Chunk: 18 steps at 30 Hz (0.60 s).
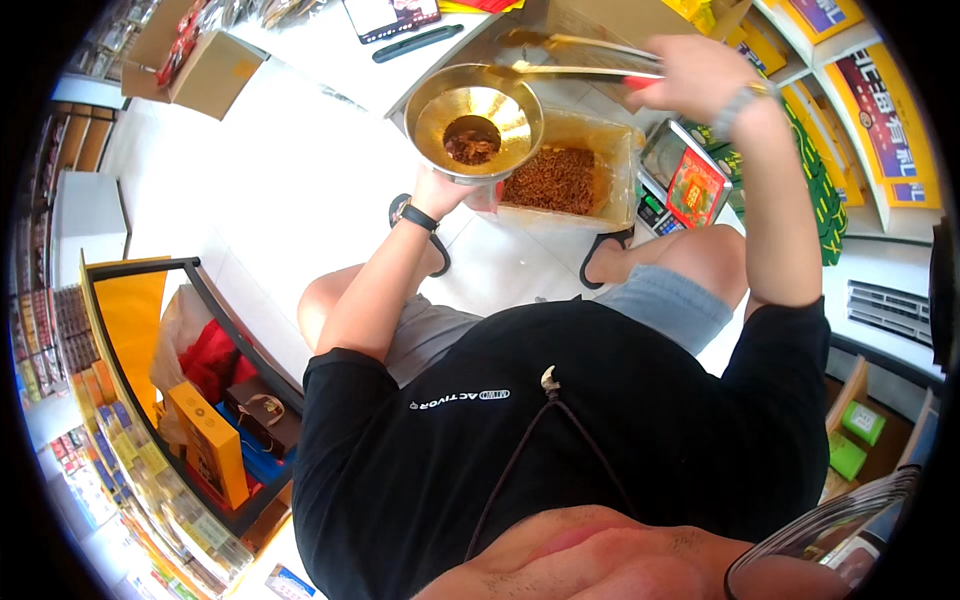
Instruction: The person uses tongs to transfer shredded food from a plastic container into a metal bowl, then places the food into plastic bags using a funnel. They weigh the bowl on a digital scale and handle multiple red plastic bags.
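My left hand (442, 193) grips the underside of a wide metal funnel (517, 120), with part of a clear bag showing beneath it. Dark reddish-brown food pieces show through the funnel's opening. My right hand (694, 75) is closed on the handles of metal tongs (592, 73), slightly blurred, whose ends reach above the funnel's far rim. Between my feet and below the tongs stands a plastic-lined tub (619, 169) holding many small dark-brown pieces (551, 180). Whether the tongs hold anything cannot be told.
Right of the tub, a digital scale (660, 214) bears a red packet (697, 187). Green boxes (814, 187) and yellow boxes (885, 127) stand farther right. A white table (330, 49) is ahead, with a cardboard box (214, 75) at left. A black-framed bin (247, 345) stands at my left.
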Motion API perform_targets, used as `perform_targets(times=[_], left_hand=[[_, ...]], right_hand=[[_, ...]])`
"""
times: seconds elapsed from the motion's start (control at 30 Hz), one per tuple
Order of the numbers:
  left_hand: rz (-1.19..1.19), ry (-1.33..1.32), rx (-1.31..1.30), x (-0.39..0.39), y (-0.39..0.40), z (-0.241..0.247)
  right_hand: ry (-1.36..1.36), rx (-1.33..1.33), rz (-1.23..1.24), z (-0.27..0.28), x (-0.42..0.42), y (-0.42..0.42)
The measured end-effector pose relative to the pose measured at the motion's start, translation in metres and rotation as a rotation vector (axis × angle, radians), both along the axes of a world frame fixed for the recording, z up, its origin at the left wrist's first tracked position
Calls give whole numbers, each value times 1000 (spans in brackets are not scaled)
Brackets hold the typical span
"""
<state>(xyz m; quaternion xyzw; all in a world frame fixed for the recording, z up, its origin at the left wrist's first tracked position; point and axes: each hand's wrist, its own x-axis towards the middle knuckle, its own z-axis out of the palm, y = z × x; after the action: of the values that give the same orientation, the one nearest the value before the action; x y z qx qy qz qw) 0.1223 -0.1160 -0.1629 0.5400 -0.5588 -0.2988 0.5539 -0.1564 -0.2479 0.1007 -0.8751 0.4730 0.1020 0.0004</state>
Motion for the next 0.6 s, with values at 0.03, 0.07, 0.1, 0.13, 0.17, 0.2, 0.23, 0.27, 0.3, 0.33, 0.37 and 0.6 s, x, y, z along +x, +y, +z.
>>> perform_targets(times=[0.03,0.07,0.1,0.13,0.17,0.2,0.23,0.27,0.3,0.33,0.37,0.6], left_hand=[[17,3,0,3,3,-2],[-3,27,69,5,-3,-4],[-4,35,150,14,-4,-7],[-6,41,235,20,-1,-7],[19,123,200,25,4,-8],[51,47,107,27,9,-3],[109,-58,22,36,21,3],[81,-211,-46,45,23,1],[41,-247,-72,49,15,-3],[45,-258,-55,54,18,-6],[30,-255,-57,54,11,-10],[46,-228,23,54,9,-8]], right_hand=[[-92,39,-79,0,-20,-8],[-114,64,-111,4,-46,-11],[-153,103,-125,1,-65,-16],[-121,128,-148,-11,-74,-18],[-88,152,-169,-33,-78,-20],[-55,169,-210,-56,-83,-21],[130,274,-186,-97,-64,-29],[257,330,-207,-121,-35,-17],[422,413,-155,-182,-30,-26],[540,383,-80,-216,-3,-16],[505,437,-82,-291,-8,-27],[401,559,-250,-420,25,-9]])
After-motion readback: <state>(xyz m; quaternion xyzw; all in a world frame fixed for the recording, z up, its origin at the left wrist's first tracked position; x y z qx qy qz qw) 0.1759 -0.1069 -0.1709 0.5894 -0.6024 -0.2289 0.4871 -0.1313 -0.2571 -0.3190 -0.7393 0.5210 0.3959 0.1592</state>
